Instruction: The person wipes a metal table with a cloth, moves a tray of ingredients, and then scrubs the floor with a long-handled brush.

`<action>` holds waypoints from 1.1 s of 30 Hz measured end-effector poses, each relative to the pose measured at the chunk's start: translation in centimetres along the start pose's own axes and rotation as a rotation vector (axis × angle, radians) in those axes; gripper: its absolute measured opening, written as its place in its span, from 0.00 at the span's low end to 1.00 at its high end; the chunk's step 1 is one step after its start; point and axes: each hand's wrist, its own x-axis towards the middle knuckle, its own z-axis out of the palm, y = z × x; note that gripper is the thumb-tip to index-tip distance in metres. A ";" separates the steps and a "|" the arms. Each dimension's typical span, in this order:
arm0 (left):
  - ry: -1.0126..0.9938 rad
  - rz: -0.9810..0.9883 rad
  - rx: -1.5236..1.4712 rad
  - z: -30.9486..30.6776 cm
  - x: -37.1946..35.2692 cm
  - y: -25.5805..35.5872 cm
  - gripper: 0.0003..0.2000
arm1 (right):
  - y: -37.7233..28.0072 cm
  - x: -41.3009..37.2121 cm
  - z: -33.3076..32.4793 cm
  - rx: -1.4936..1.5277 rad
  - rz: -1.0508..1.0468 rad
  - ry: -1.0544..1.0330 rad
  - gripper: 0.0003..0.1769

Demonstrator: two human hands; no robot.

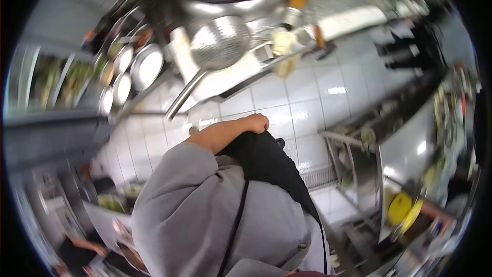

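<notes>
My left hand (258, 122) is closed at the front of my body, its fingers curled against the black apron (261, 156) and seeming to grip its cloth. The bare forearm reaches across from the grey sleeve on the left. My right hand does not show. Beyond my left hand, a round perforated metal strainer (220, 42) rests over the white counter edge (228, 79), its long handle pointing toward me. A pale crumpled cloth (284, 42) hangs at the counter's edge, below an orange-and-metal object (295, 5) blurred by motion.
A large wok (236, 2) sits at the top. Several bowls (147, 66) stand at the left. A metal table (405, 133) is on the right, with yellow items (400, 208) below. One person (415, 48) is at upper right; another person's arm (87, 245) shows lower left.
</notes>
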 end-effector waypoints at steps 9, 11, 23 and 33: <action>0.463 -0.526 -0.125 10.6 -12.0 -9.8 0.14 | -7.8 15.3 -15.2 0.343 0.306 -0.238 0.17; 0.566 -0.550 -0.222 12.6 -13.8 -9.9 0.13 | -9.9 18.0 -15.5 0.319 0.321 -0.257 0.19; 0.723 -0.529 -0.508 18.8 -14.9 -10.9 0.12 | -24.7 20.7 -3.0 -0.197 -0.036 -0.608 0.39; 0.645 -0.744 -0.586 22.6 -22.3 -19.3 0.13 | -27.3 19.0 2.7 -0.419 -0.478 -0.620 0.24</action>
